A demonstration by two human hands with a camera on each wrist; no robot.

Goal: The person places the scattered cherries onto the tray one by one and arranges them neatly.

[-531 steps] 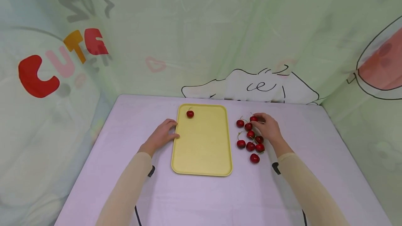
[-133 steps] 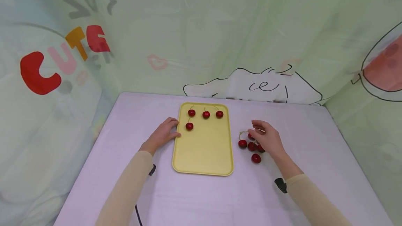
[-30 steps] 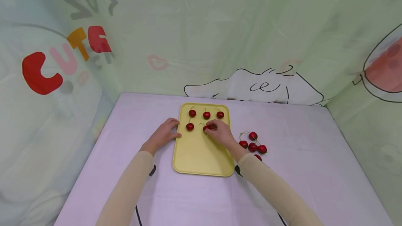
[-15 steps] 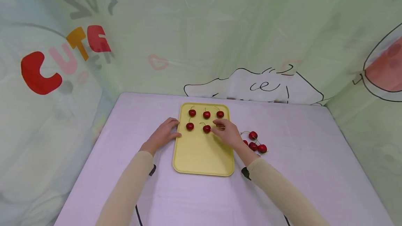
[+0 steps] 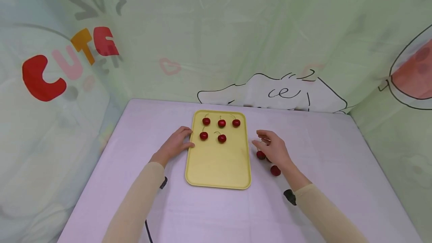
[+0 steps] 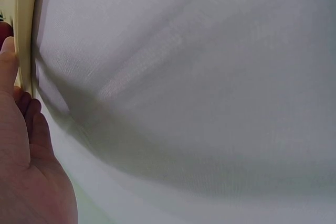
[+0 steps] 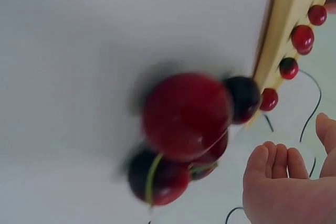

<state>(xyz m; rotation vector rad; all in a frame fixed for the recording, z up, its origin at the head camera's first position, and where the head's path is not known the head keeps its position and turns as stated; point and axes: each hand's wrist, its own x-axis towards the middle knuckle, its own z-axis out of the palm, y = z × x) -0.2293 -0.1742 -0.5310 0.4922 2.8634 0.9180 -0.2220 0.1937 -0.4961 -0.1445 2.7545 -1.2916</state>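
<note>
Hanging behind the table, a pale green curtain (image 5: 216, 40) carries bright letters (image 5: 31, 75) on the left. On the lilac table (image 5: 216, 213), the yellow tray (image 5: 219, 164) lies flat, near the middle. The person's left hand (image 5: 173, 144) rests at its left rim, thumb and fingertips loosely spread and touching the edge. To the right of the tray, the right hand (image 5: 273, 150) hovers over the loose cherries (image 5: 275, 170), thumb well apart from the fingers, holding nothing I can see; it hides part of that cluster from me. Inside the tray, five cherries (image 5: 221, 123) sit apart: three across the far end, two just nearer, at the left and middle.
</note>
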